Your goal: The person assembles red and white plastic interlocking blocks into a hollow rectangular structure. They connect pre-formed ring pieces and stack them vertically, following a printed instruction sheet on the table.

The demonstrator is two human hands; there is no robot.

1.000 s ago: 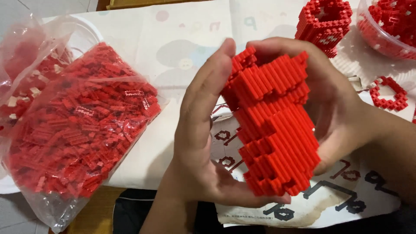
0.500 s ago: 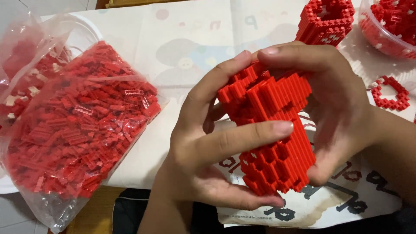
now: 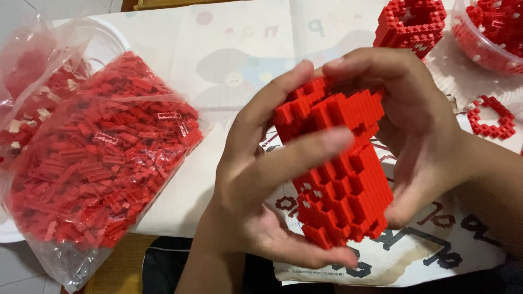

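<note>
Plastic bag (image 3: pixel 103 163): clear, lying at left on the table (image 3: pixel 180 60), filled with loose small red bricks.
Second bag (image 3: pixel 32 81): behind it, far left, holding red and a few pale bricks.
Clear bowl (image 3: pixel 485 32): top right corner, red bricks inside.
Printed sheet (image 3: pixel 414 256): white with dark shapes, under the hands.
Red brick block (image 3: pixel 338 163): held upright above the sheet.
Left hand (image 3: pixel 256 185): grip closed on block, thumb across its front.
Right hand (image 3: pixel 419 136): grip closed around block's top and far side.
</note>
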